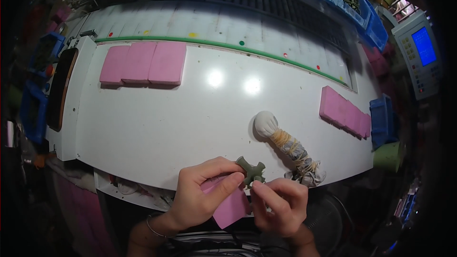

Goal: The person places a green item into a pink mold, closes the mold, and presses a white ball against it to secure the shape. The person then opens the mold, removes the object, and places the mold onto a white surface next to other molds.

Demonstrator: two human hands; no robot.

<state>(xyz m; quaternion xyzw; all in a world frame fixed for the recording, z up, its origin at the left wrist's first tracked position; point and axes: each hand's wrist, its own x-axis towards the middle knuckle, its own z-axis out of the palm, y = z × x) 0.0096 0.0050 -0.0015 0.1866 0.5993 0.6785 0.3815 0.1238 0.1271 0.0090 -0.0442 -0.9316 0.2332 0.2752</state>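
Near the front edge of the white table, my left hand (204, 190) is closed, its thumb and fingers gripping a small dark green cross-shaped piece (252, 170) with flared arms. A pink sheet or thin pad (230, 205) is tucked beneath that thumb and hangs down between my hands. My right hand (281, 204) is closed too, its thumb and fingertips pinched at the lower right side of the green piece. More green shows below these fingers, too hidden to make out. Just beyond my right hand lies a cloth-wrapped stick (290, 148) with a round white head, bound with tan bands.
Three pink blocks (143, 63) stand in a row at the far left, and several more pink blocks (343, 111) at the right. A green strip (223, 49) edges the roller conveyor (181, 21). Blue bins (383, 119) and a control panel (419, 52) flank the right side.
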